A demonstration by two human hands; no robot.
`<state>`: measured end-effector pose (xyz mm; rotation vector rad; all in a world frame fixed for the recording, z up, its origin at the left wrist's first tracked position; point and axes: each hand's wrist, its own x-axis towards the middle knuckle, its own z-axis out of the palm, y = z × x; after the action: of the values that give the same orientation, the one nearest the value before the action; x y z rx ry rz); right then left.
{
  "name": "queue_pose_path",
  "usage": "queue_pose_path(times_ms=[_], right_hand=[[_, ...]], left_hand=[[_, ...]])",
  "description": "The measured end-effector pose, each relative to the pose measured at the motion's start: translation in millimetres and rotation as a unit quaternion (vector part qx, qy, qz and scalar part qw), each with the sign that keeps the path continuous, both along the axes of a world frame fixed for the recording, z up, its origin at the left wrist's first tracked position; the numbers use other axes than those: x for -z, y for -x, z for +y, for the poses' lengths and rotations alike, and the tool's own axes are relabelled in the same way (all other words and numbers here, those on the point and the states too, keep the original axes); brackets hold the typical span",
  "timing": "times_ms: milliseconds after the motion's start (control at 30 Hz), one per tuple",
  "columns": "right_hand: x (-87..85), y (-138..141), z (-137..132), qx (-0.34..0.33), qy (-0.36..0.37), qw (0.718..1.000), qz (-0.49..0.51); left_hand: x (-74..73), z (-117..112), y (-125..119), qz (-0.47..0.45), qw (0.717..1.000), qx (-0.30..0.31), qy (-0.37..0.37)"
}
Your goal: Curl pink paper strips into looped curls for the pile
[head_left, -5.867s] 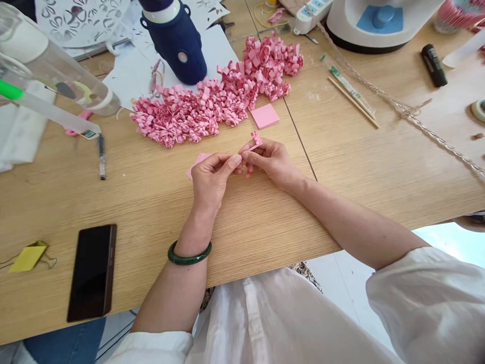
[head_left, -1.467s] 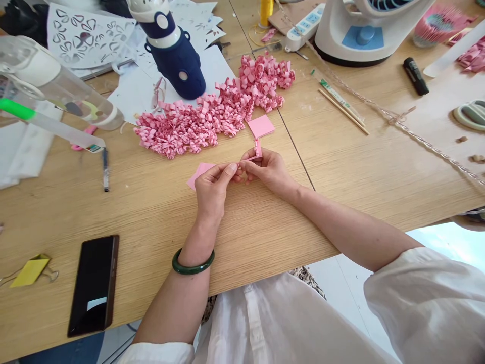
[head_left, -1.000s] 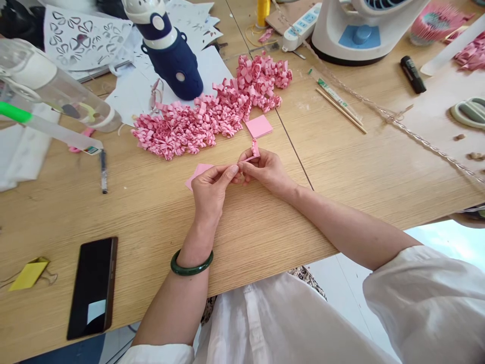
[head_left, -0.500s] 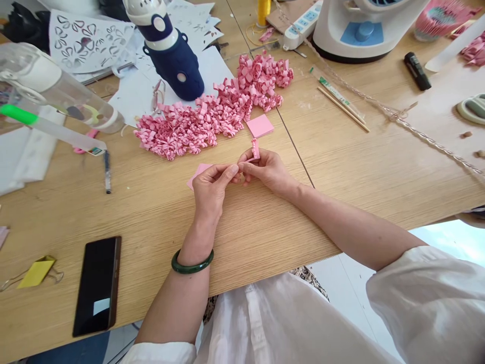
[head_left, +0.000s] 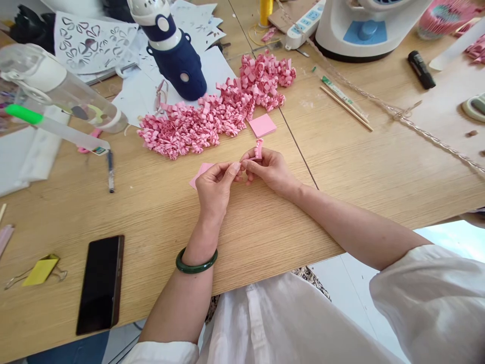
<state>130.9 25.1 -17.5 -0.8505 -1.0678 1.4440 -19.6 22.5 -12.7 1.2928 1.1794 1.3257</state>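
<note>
"Where is the strip (head_left: pixel 258 148)?"

"The left hand (head_left: pixel 214 188) pinches one end between thumb and finger, and the right hand (head_left: pixel 272 171) pinches it just beside."

"And the containers?"

"The blue bottle (head_left: pixel 180 71) hides its contents. Coloured shapes show at the clear bottle (head_left: pixel 76 94), inside or behind, I cannot tell. The cup (head_left: pixel 428 33) holds pink pieces (head_left: pixel 443 15)."

White appliance (head_left: pixel 364 47) cropped above, pink strip (head_left: pixel 258 149) part-hidden

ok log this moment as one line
left hand: pinching pink paper strip; right hand: holding same strip; beyond: pink curled pile, pink square
</note>
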Motion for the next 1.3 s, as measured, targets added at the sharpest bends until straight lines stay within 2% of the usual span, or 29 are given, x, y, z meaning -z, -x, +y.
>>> queue_pose_path(times_ms=[467,767,1000,1300], right_hand=[[0.8,1.6,-1.2,0.01,-0.007,0.999,-0.033],[-3.4,1.7,-1.7,0.008,0.004,1.0,-0.007],[-3.2,3.0,-1.5,0.019,0.003,1.0,-0.004],[-2.0,3.3,-0.6,0.013,0.004,1.0,-0.005]], left_hand=[[-2.7,-5.3,2.0,0.094,0.993,-0.019,-0.062],[0.1,-3.5,0.4,0.05,0.995,-0.025,-0.077],[-0.5,-4.8,-0.5,0.065,0.994,-0.04,-0.072],[2.2,-3.9,-0.5,0.042,0.996,-0.04,-0.061]])
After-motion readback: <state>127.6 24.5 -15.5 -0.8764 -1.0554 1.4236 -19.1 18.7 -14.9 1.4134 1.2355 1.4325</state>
